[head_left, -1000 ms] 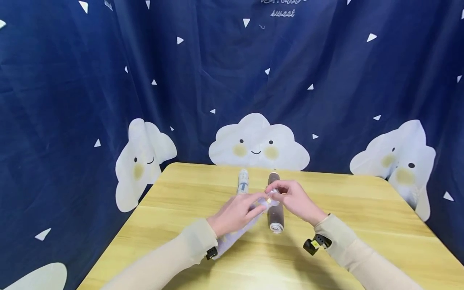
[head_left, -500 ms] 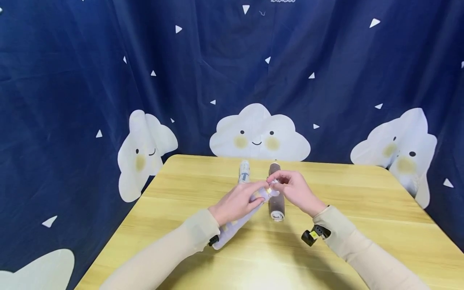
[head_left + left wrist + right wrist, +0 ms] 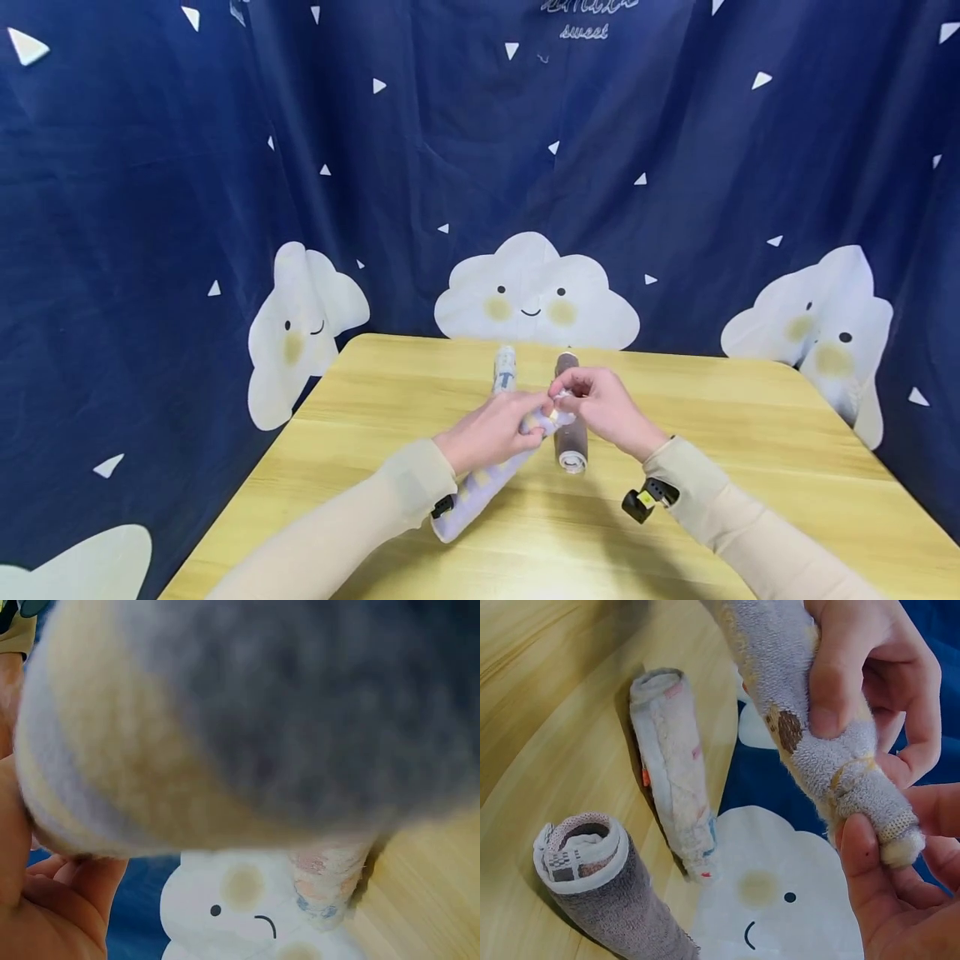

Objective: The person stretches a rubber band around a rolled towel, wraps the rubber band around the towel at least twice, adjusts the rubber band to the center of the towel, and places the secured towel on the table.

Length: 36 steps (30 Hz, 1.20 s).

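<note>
A lavender towel with yellow patches is rolled into a tube and held slanting above the table. My left hand grips it near its far end, thumb pressed on the terry cloth in the right wrist view. At that tip my right hand pinches the roll between thumb and fingers. Just above the pinch, a thin yellow loop or stripe crosses the towel; I cannot tell which. In the left wrist view the towel fills the upper part, blurred, and hides most of the left hand's fingers.
On the wooden table lie two more rolled towels, a white patterned one and, to its right, a grey-brown one partly behind the right hand. A navy curtain with smiling clouds surrounds the table's back and sides.
The head view dips, then rises again. Both hands stay on the far end of the lavender towel. Its near end shows more from under my left wrist.
</note>
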Motion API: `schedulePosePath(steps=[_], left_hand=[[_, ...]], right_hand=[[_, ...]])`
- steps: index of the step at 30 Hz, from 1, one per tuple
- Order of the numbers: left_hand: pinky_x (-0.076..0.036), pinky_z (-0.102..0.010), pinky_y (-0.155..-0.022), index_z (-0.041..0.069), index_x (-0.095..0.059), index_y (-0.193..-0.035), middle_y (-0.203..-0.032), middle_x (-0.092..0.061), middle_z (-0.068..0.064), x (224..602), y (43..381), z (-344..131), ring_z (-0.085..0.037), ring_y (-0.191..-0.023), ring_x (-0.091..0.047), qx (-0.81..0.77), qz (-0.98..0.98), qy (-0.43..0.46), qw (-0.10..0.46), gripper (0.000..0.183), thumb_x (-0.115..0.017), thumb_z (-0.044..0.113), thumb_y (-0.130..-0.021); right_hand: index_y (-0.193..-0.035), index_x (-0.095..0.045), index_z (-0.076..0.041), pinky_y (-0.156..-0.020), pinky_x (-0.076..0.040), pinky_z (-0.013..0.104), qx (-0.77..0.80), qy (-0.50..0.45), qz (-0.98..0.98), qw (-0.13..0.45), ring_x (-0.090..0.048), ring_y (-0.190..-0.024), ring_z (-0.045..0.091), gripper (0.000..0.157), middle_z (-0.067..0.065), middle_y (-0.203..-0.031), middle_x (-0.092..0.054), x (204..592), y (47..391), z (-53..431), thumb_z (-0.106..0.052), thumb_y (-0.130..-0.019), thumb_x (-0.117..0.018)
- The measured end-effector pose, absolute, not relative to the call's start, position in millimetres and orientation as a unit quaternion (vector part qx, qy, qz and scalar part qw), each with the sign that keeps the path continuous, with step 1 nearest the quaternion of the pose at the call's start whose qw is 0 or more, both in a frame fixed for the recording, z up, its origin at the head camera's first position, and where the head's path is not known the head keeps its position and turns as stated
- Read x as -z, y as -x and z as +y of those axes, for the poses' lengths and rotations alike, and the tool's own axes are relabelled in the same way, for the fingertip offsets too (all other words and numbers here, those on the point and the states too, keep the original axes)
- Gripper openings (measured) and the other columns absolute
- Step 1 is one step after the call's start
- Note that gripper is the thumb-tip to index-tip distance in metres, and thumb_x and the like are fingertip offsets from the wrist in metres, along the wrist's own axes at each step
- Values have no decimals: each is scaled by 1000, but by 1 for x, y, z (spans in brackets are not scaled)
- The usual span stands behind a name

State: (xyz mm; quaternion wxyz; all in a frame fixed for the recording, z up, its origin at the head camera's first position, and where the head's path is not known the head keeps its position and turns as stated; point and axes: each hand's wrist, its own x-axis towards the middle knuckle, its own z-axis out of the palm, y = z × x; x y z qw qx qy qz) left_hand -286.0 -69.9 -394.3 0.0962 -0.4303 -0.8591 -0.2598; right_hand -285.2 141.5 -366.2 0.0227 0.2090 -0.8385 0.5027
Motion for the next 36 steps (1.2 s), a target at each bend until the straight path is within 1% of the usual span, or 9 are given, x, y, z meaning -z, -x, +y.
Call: schedulePosePath(steps=[3,8,11,15,18,24,27,31,36], left_hand=[[-37,-14,-49,20,-54,-107,-90,-57,7,397,285,-70,-2,-58,-42,253,-858,435,105,20,-63,11,-91],[-41,-13,-50,19,-54,-117,-96,-58,9,402,283,-72,0,-58,-44,269,-853,437,100,27,-62,11,-92],[-38,-14,-47,18,-54,-119,-88,-56,8,402,280,-73,1,-54,-40,278,-853,434,85,28,-62,12,-93],[-37,-15,-49,18,-54,-106,-81,-52,6,401,277,-74,-2,-58,-42,273,-856,432,78,15,-61,12,-93],[-38,-16,-53,18,-53,-102,-84,-52,6,402,276,-75,-4,-64,-44,278,-859,423,77,12,-60,13,-95],[-42,-19,-49,26,-52,-135,-94,-57,4,401,275,-78,-3,-57,-44,311,-859,403,58,41,-61,17,-96],[-42,-18,-50,28,-52,-142,-107,-61,5,397,275,-79,-2,-55,-42,312,-853,413,67,48,-61,17,-95],[-39,-16,-49,23,-56,-138,-116,-63,4,393,275,-78,1,-52,-39,293,-843,442,87,43,-60,15,-95],[-34,-15,-47,18,-60,-124,-97,-62,5,392,278,-77,0,-50,-35,269,-843,458,86,32,-61,13,-93]], right_hand=[[-92,-71,-6,-58,-47,25,-503,-207,-839,21,-55,-66,17,13,8,-80,-67,366,283,140,3,-86,-64],[-96,-70,-2,-62,-49,25,-532,-204,-822,2,-58,-72,18,13,12,-88,-69,364,282,139,3,-86,-65],[-98,-69,1,-65,-51,26,-549,-201,-811,-22,-59,-75,18,13,14,-92,-69,365,282,139,3,-86,-65],[-98,-69,2,-67,-54,30,-549,-199,-811,-28,-60,-78,19,13,14,-93,-68,365,281,140,5,-87,-63],[-99,-68,3,-68,-54,30,-547,-193,-814,-26,-60,-78,20,14,14,-92,-67,364,282,140,5,-87,-61],[-103,-67,1,-69,-53,27,-546,-185,-816,-37,-60,-82,20,15,13,-96,-67,360,279,142,2,-88,-63],[-103,-67,1,-68,-52,26,-549,-189,-814,-32,-60,-81,19,15,14,-96,-67,356,275,143,2,-88,-63],[-100,-68,0,-66,-52,26,-550,-190,-813,-29,-59,-77,19,15,13,-93,-67,354,272,145,2,-86,-65],[-99,-67,0,-68,-54,30,-547,-198,-812,-44,-61,-77,18,14,13,-93,-67,358,274,145,3,-86,-66]])
